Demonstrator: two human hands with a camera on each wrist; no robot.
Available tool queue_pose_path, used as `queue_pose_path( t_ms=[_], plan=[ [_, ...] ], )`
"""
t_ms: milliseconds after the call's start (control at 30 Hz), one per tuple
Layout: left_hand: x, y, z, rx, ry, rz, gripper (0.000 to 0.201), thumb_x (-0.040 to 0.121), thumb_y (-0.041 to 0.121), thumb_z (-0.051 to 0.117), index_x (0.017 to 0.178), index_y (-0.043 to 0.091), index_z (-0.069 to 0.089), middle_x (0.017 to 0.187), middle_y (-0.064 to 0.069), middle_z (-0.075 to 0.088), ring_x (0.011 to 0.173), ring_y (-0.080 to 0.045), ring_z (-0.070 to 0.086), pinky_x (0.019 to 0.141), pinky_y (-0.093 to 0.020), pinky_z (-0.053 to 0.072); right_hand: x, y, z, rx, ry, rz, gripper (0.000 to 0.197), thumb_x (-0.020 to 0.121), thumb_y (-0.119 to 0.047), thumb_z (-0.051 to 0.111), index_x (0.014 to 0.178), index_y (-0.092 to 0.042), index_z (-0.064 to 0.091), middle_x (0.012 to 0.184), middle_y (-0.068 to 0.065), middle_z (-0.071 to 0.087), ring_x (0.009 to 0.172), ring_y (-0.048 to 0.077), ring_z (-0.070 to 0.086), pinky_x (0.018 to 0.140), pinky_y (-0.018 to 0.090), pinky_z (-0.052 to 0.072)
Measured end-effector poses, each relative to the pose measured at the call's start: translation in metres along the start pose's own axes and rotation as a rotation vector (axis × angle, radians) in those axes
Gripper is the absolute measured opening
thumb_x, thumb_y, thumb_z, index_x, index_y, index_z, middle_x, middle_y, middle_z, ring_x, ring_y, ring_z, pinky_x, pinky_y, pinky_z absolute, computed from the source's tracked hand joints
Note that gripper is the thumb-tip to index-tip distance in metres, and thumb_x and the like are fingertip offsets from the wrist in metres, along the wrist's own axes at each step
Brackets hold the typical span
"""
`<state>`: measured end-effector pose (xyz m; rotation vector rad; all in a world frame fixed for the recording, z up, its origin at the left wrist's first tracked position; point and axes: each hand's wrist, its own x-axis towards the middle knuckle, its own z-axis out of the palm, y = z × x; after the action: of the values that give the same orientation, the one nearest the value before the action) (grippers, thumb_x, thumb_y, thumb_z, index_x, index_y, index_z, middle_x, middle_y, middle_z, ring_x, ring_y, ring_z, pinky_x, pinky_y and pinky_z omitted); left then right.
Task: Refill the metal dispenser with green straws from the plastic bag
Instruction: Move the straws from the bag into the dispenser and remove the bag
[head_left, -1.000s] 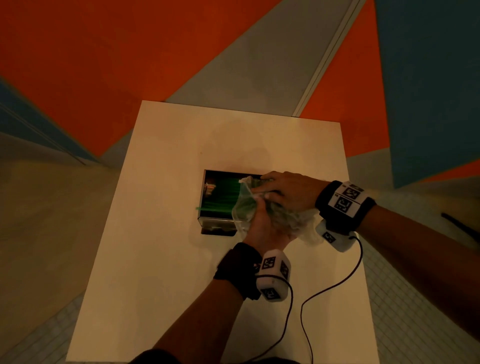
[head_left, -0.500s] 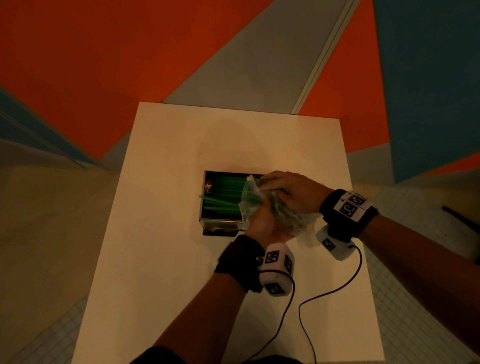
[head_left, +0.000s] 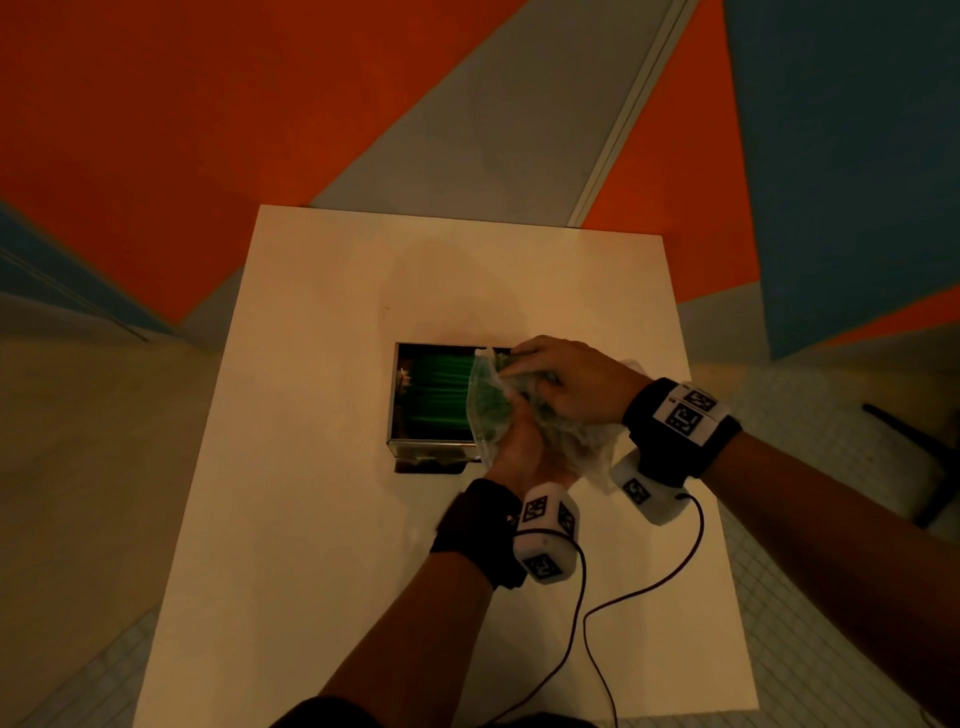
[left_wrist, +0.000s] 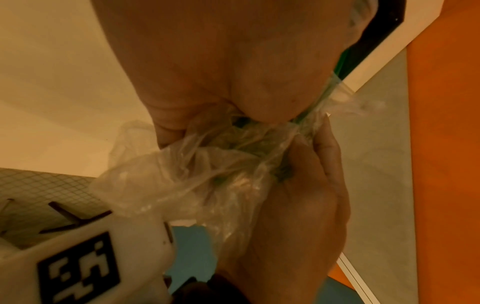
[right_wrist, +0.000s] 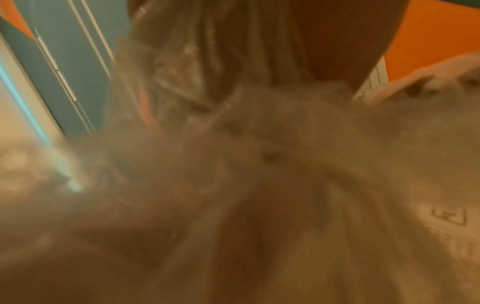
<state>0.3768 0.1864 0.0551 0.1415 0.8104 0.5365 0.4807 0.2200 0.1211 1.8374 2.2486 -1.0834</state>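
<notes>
A: Where are the straws (head_left: 439, 391) now?

B: A green layer lies lengthwise in the open dispenser (head_left: 396, 400), which sits mid-table (head_left: 311, 467). A few more show green through the bag (head_left: 485, 410), which is bunched over the box's right end.

A: And the hands?

B: The left hand (head_left: 519, 449) grips the bag from the near side, fingers curled into the plastic. The right hand (head_left: 569, 382) clamps it from the far side and on top, fingers bent round the crumpled film. The right wrist view is blurred, so it adds nothing.

A: What could go wrong?

B: I'd judge the bag's mouth overhangs only the right end, so straws squeezed out askew could land crosswise on the layer or skid over the near wall onto the table. The film is slack and crushed; a hard squeeze might kink straws trapped inside. The box looks light, and a push from the hands could shove it left.

A: Counts?

B: One dispenser, one bag, one table, two hands. The straws are too many and too tightly packed to count; those in the bag are only partly visible.
</notes>
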Motion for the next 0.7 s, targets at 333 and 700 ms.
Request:
queue_pose_path(
  t_ms=[333,700],
  plan=[
    [0.006,-0.019,0.003,-0.175,-0.082,0.084,0.048,0.098,0.054,0.027,0.117,0.026,0.061,0.114,-0.002,0.07,0.113,-0.024,0.06,0.096,-0.046,0.047,-0.03,0.008,0.045,0.251,0.389,0.463,0.077,0.085,-0.072,0.04,0.147,-0.029,0.028,0.146,0.004,0.048,0.127,0.03,0.051,0.102,0.043,0.045],
    [-0.029,-0.005,0.003,-0.026,-0.042,-0.011,0.058,0.093,0.056,0.041,0.135,0.018,0.051,0.139,-0.011,0.054,0.129,-0.03,0.049,0.114,-0.049,0.032,-0.01,0.009,0.053,0.034,0.438,0.503,0.038,0.099,-0.033,0.039,0.127,-0.011,0.051,0.118,0.02,0.061,0.105,0.044,0.053,0.083,0.045,0.045]
  ],
)
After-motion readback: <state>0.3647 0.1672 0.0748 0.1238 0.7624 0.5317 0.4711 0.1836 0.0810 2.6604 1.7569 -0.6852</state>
